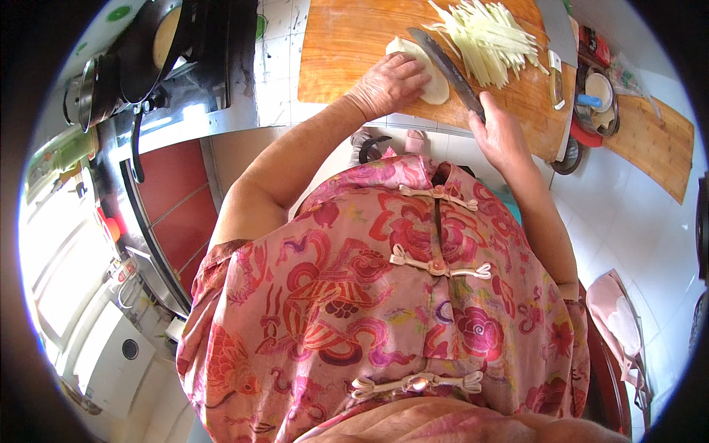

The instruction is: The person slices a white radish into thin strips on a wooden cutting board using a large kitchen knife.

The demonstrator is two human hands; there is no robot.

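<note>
On a wooden cutting board (pixel 343 50), a pale oval piece of peeled vegetable (pixel 437 88) lies flat near the front edge. My left hand (pixel 394 80) rests on it with bent fingers, pressing it to the board. My right hand (pixel 498 130) grips the handle of a kitchen knife with a dark blade (pixel 446 66). The blade is close beside the piece, on its right; whether they touch I cannot tell. A heap of pale green vegetable strips (pixel 487 41) lies to the right of the blade, towards the back.
A second knife (pixel 555 80) lies at the board's right side, its blade pointing away. Beyond it are bowls (pixel 599 91) and another wooden board (pixel 648 133). At the left, a wok (pixel 147 55) and a lidded pot (pixel 97 91) stand on the stove.
</note>
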